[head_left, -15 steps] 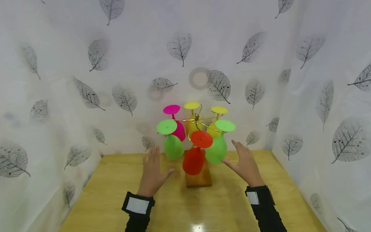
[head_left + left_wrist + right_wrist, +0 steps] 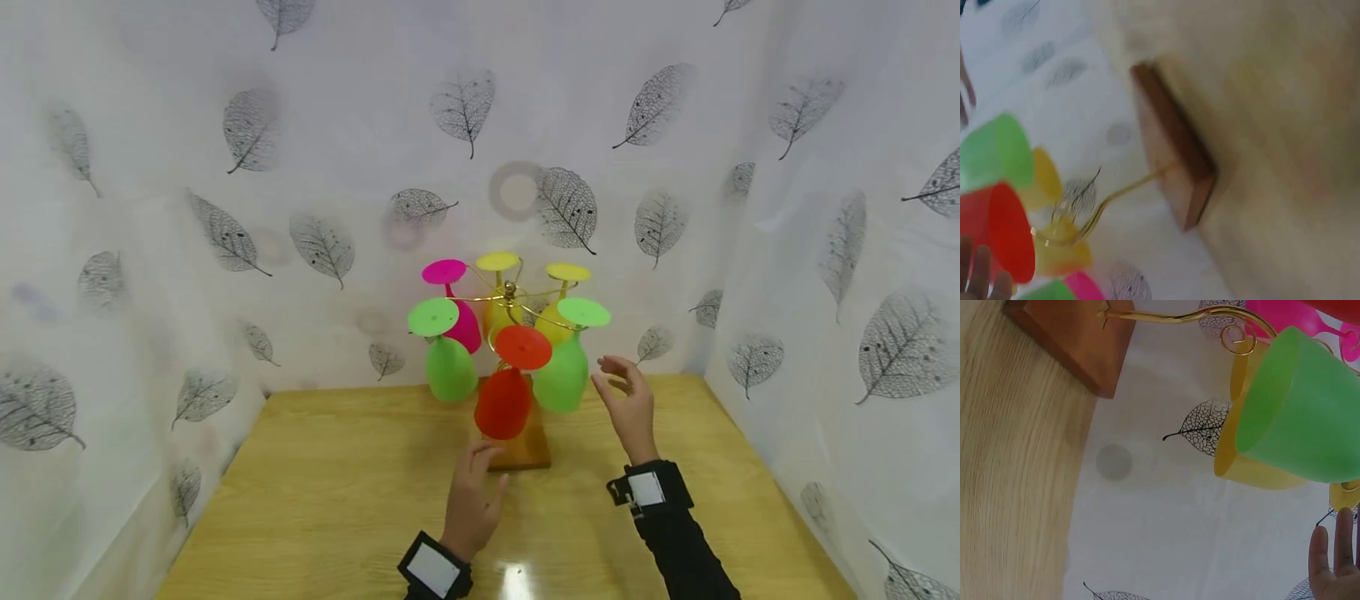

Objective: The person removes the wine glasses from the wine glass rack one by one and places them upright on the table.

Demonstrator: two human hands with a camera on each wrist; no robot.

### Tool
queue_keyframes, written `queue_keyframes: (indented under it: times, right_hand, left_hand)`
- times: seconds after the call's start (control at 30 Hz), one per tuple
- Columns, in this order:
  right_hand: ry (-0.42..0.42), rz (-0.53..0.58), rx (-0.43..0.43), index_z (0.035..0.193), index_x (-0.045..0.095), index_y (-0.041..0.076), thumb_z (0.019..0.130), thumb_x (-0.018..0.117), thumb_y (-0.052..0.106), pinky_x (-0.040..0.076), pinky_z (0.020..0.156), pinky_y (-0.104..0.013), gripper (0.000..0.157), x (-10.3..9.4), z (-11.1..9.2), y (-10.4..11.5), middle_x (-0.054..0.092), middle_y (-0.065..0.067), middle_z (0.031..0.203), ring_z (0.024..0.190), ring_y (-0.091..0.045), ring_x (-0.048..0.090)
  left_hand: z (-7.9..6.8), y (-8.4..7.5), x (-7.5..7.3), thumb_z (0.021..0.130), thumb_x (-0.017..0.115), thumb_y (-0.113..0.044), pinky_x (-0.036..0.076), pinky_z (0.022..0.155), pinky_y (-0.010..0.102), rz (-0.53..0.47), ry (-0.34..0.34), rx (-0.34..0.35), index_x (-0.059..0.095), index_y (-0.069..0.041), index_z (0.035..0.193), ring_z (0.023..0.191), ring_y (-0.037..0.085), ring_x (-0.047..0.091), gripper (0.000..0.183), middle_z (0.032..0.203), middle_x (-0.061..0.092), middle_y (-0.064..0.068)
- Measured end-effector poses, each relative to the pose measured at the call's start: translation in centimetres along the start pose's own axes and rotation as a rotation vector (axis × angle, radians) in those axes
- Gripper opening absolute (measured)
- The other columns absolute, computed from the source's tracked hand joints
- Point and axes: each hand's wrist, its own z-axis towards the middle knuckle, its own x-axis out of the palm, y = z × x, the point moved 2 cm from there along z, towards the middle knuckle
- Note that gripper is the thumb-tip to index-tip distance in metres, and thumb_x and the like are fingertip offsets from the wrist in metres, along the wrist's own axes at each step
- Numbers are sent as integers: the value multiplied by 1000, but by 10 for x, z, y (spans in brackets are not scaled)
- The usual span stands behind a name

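Note:
Several plastic goblets hang upside down from a gold wire rack on a wooden base. The red goblet is at the front. One green goblet hangs to its left and another green goblet to its right. Behind them are a pink goblet and two yellow ones. My left hand, fingers loosely bent, is just below the red goblet; whether it touches is hard to tell. My right hand stands beside the right green goblet with fingers slightly bent, holding nothing.
The rack stands near the back edge of a light wooden table. White leaf-patterned sheets hang behind and on both sides.
My left hand has moved right and nearer, from beside the left green goblet to below the red one. The right hand's spread fingers have bent inward. The view tilts slightly lower.

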Motion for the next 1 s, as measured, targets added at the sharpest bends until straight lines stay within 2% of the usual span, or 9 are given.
queue_keyframes:
  times: [0.07, 0.17, 0.27, 0.37, 0.43, 0.53, 0.7, 0.83, 1.0]
  right_hand:
    - [34, 149, 83, 125, 53, 0, 89, 62, 9, 45, 92, -18, 38, 3, 9, -4, 59, -19, 122, 108, -3, 54]
    - [106, 271, 129, 133, 44, 2, 92, 59, 12, 44, 97, -17, 45, 9, 25, -3, 52, -19, 133, 120, -16, 52]
    - [176, 295, 135, 139, 36, 2, 93, 56, 12, 43, 99, -15, 51, 14, 38, 9, 47, -21, 138, 127, -29, 46]
    - [232, 279, 155, 140, 34, 1, 94, 54, 10, 43, 99, -16, 51, 18, 46, 23, 46, -23, 137, 126, -30, 47]
    - [255, 243, 173, 139, 35, 0, 94, 54, 9, 44, 100, -19, 50, 18, 48, 31, 49, -25, 134, 123, -24, 51]
    - [290, 185, 188, 135, 43, 1, 94, 54, 11, 46, 101, -24, 43, 20, 51, 32, 54, -25, 128, 116, -14, 55]
    - [320, 168, 156, 123, 55, -5, 95, 52, 10, 47, 101, -29, 31, 25, 55, 33, 60, -28, 119, 113, -20, 61]
    - [290, 172, 134, 118, 58, -6, 95, 52, 10, 48, 100, -28, 28, 27, 57, 28, 65, -24, 110, 102, -7, 64]
    - [246, 193, 150, 113, 62, -4, 95, 53, 14, 48, 99, -31, 28, 30, 62, 12, 70, -3, 97, 94, 4, 62]
  left_hand:
    - [-9, -2, 12, 77, 69, -11, 51, 88, 40, 11, 68, -1, 59, -8, 117, 109, 22, 53, 41, 118, 54, 10]
    - [-12, -4, 21, 78, 71, -17, 49, 91, 40, 53, 218, 23, 55, -11, 124, 114, 23, 52, 49, 124, 52, 11]
    - [-5, -3, 19, 80, 71, -21, 48, 97, 40, 108, 359, 78, 52, -11, 130, 118, 25, 51, 55, 129, 51, 11]
    - [4, -3, 10, 82, 70, -21, 48, 98, 37, 117, 420, 131, 51, -12, 131, 117, 22, 53, 54, 128, 54, 8]
    - [10, -3, 0, 83, 69, -19, 50, 96, 35, 95, 402, 167, 52, -13, 129, 115, 20, 56, 50, 127, 56, 5]
    - [22, 1, -20, 82, 69, -15, 52, 91, 32, 82, 303, 205, 55, -13, 126, 111, 19, 58, 46, 125, 57, 5]
    - [45, 17, -50, 78, 71, -7, 53, 90, 37, 108, 106, 151, 58, -7, 121, 110, 24, 60, 45, 123, 57, 10]
    - [54, 23, -61, 81, 69, -8, 53, 90, 41, 118, 55, 121, 61, -6, 119, 110, 27, 60, 39, 121, 58, 12]
    - [53, 23, -61, 82, 67, -8, 52, 90, 42, 109, 43, 126, 62, -6, 118, 110, 27, 59, 36, 120, 59, 12]
